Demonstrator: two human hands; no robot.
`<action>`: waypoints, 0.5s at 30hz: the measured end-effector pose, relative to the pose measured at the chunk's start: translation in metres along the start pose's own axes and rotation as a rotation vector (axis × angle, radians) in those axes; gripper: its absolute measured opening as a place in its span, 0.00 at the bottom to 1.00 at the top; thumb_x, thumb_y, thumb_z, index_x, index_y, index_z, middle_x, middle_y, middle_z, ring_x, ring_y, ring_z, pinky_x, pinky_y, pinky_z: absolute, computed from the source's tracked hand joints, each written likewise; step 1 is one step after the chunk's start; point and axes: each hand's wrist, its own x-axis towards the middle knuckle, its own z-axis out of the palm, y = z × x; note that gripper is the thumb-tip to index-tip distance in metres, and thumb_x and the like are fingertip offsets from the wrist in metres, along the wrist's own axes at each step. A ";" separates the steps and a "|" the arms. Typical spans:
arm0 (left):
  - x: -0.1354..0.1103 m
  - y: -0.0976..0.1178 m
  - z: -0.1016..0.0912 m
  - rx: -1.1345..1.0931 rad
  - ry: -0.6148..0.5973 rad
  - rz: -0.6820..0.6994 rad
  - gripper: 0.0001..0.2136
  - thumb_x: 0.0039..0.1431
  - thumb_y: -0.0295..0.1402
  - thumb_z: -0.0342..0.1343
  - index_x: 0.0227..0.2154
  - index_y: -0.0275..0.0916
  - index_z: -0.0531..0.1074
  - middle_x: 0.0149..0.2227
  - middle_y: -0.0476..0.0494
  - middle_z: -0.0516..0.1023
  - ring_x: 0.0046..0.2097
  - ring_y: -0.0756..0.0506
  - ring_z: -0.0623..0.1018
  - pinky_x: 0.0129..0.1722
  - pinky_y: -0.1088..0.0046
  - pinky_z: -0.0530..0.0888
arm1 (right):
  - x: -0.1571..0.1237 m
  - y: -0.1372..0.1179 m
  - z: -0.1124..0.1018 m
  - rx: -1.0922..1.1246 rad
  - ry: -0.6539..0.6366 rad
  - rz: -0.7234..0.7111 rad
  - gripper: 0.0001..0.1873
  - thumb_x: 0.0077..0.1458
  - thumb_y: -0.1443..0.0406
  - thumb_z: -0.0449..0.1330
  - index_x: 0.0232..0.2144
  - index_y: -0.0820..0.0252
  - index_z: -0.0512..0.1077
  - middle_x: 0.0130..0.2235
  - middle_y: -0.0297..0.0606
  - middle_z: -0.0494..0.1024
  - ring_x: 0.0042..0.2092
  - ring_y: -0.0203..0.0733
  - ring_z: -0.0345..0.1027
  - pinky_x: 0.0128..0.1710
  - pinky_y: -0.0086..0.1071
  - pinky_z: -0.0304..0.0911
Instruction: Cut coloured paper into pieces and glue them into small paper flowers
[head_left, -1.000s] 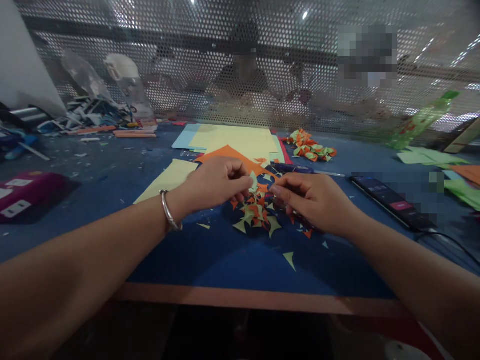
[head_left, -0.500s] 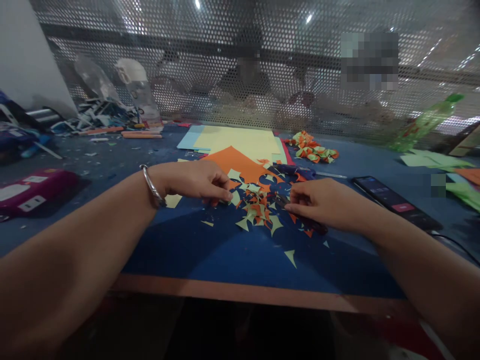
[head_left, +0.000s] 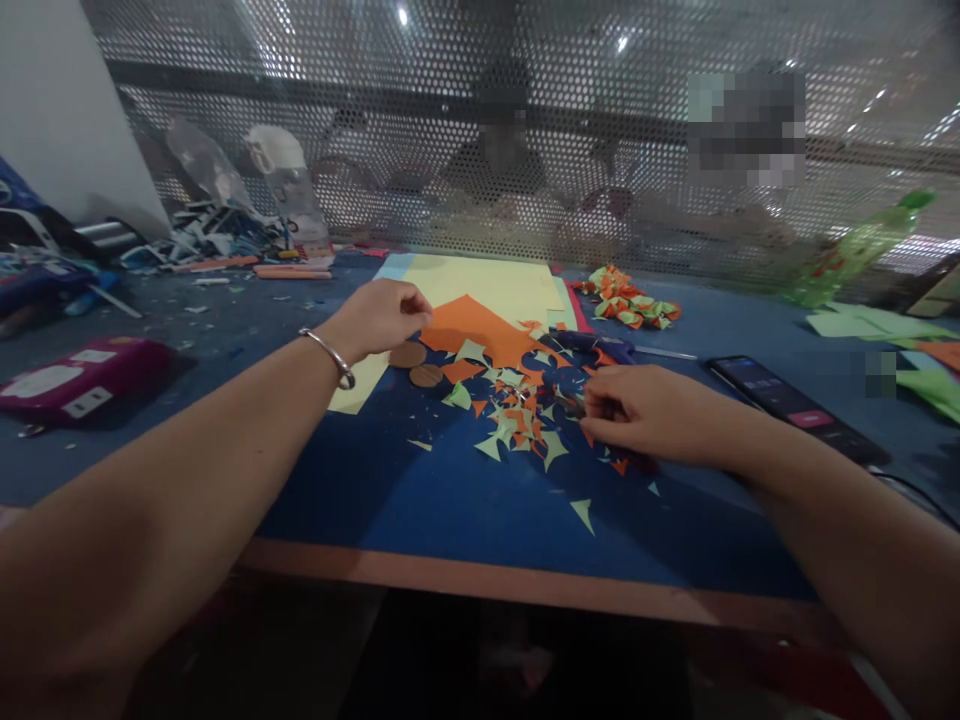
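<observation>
My left hand (head_left: 394,312), wearing a silver bangle, hovers at the left edge of an orange paper sheet (head_left: 480,325). Its fingers are closed; whether they pinch the paper, I cannot make out. Two brown round discs (head_left: 426,375) lie just below that hand. My right hand (head_left: 622,410) is closed around a small dark-handled tool (head_left: 574,403), mostly hidden by the fingers and blurred. Between the hands spreads a heap of green and orange paper scraps (head_left: 517,420).
Behind the orange sheet lie yellow sheets (head_left: 480,275). A glue gun (head_left: 596,345) and a phone (head_left: 795,405) sit to the right, near a pile of curled paper pieces (head_left: 630,300). A magenta box (head_left: 90,375) and a water bottle (head_left: 289,190) stand left. Perforated metal (head_left: 390,120) closes the back.
My left hand has moved up and left, away from the scraps to the orange sheet, uncovering the brown discs. My right hand has stayed almost in place.
</observation>
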 end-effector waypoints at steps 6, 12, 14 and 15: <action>-0.009 0.018 0.006 0.024 -0.131 0.072 0.13 0.52 0.44 0.60 0.28 0.37 0.77 0.30 0.41 0.80 0.32 0.45 0.74 0.33 0.71 0.64 | 0.001 0.005 -0.002 -0.007 0.064 0.014 0.09 0.54 0.62 0.56 0.22 0.56 0.65 0.24 0.35 0.72 0.27 0.39 0.63 0.30 0.34 0.54; -0.004 0.011 0.002 0.139 -0.071 0.057 0.16 0.55 0.42 0.57 0.39 0.36 0.79 0.41 0.36 0.82 0.40 0.41 0.78 0.41 0.68 0.69 | 0.002 0.012 -0.004 -0.022 0.112 0.031 0.10 0.53 0.61 0.55 0.22 0.56 0.63 0.23 0.33 0.70 0.26 0.38 0.61 0.29 0.33 0.51; 0.004 -0.001 0.001 0.200 -0.009 0.000 0.18 0.57 0.40 0.55 0.45 0.35 0.79 0.46 0.35 0.81 0.46 0.39 0.78 0.46 0.66 0.71 | 0.003 0.012 -0.004 -0.020 0.127 0.052 0.10 0.52 0.61 0.55 0.22 0.56 0.63 0.23 0.32 0.69 0.25 0.37 0.60 0.28 0.33 0.51; 0.008 -0.008 0.001 0.216 -0.009 -0.024 0.19 0.57 0.40 0.55 0.46 0.34 0.78 0.47 0.33 0.81 0.47 0.37 0.78 0.48 0.63 0.71 | 0.003 0.013 -0.005 -0.013 0.142 0.064 0.10 0.52 0.61 0.55 0.21 0.56 0.63 0.23 0.32 0.68 0.25 0.37 0.60 0.28 0.33 0.51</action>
